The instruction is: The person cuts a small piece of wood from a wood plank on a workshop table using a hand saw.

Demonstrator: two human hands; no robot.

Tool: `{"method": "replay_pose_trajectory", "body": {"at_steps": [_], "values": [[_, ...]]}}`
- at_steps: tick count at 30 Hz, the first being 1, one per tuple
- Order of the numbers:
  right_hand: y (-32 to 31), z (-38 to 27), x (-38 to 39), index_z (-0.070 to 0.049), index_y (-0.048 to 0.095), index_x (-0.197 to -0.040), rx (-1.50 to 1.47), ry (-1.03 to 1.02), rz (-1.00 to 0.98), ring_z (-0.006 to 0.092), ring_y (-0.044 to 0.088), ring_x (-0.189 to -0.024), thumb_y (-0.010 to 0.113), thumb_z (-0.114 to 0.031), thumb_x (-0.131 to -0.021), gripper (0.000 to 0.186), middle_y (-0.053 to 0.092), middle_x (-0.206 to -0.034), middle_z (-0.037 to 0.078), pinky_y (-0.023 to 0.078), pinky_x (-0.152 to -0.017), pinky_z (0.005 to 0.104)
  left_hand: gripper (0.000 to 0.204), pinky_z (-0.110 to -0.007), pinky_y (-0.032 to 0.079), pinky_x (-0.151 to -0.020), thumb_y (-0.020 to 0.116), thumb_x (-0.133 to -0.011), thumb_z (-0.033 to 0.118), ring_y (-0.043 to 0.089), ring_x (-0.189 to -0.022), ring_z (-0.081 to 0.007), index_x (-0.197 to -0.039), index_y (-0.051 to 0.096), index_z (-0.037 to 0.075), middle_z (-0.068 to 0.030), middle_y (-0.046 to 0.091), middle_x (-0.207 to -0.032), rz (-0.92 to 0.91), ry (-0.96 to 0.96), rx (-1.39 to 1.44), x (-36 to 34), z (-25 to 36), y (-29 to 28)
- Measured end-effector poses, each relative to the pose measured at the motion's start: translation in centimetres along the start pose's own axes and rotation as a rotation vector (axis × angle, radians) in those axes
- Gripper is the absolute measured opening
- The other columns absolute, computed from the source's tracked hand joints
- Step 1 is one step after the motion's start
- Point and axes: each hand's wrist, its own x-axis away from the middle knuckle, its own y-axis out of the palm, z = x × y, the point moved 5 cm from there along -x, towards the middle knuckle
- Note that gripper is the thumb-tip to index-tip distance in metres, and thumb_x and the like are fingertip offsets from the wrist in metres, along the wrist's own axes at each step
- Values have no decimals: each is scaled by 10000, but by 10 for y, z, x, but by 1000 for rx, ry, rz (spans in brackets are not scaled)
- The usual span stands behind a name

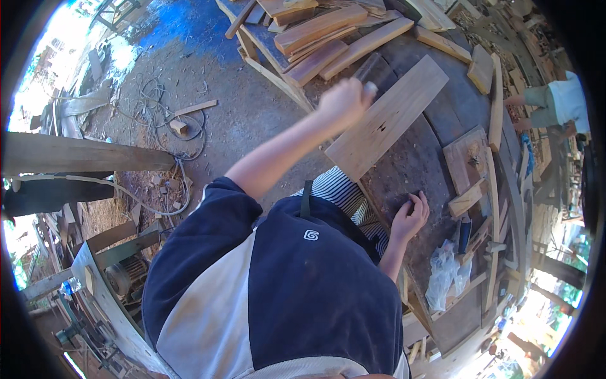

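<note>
A long flat wooden board (394, 117) lies slantwise across the dark workbench (416, 148), its near end by the bench's edge. Over the board's left side, my left hand (344, 102) is closed in a fist, a little blurred. Something small and whitish pokes out of that fist, too unclear to name. My right hand (410, 218) rests on the bench top to the right of the board's near end, fingers loosely curled and apart, holding nothing.
Stacked wooden pieces (334, 41) cover the bench's far end. On the right are a small wood block (467, 198), a dark-handled tool (464, 234) and a clear plastic bag (445, 275). A coiled cable (158, 107) lies on the floor. Another person (555, 104) is at far right.
</note>
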Motion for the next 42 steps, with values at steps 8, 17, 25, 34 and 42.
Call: {"method": "replay_pose_trajectory", "body": {"at_steps": [8, 17, 25, 34, 42], "values": [[0, -4, 0, -69, 689, -1019, -5, -14, 2, 346, 548, -1238, 603, -35, -860, 184, 644, -1282, 142, 370, -1081, 458, 641, -484, 451, -946, 683, -846, 585, 552, -1131, -383, -1103, 587, 6, -208, 567, -1199, 274, -45, -147, 9, -22, 7], [1, -1, -1, -71, 678, -1018, 32, -3, -6, 349, 543, -1227, 608, -43, -844, 189, 642, -1278, 134, 367, -1078, 454, 774, -491, 460, -995, 794, -756, 547, 501, -1240, -476, -1249, 573, -9, -292, 521, -1327, 176, -115, -273, -74, -130, -79], [2, -3, -2, -74, 674, -1018, 22, -20, 2, 342, 551, -1219, 616, -42, -840, 190, 641, -1282, 131, 374, -1071, 450, 620, -441, 513, -899, 811, -793, 356, 655, -1029, -363, -1225, 582, -25, -224, 691, -1073, 266, 37, -14, -113, -65, -141], [1, -3, -1, -54, 673, -1018, 26, -64, 3, 344, 557, -1202, 605, -25, -838, 194, 638, -1276, 152, 384, -1057, 455, 570, -577, 303, -1072, 723, -857, 451, 350, -1314, -438, -1296, 516, 151, -240, 400, -1371, 378, 231, -263, -68, -140, -20], [1, -6, 0, -40, 671, -1022, 34, -58, -14, 346, 553, -1198, 583, -26, -845, 198, 632, -1281, 159, 386, -1055, 470, 851, -534, 320, -1098, 775, -811, 484, 374, -1325, -428, -1378, 398, -26, -245, 424, -1400, 855, -116, -19, -84, -184, -69]]}}
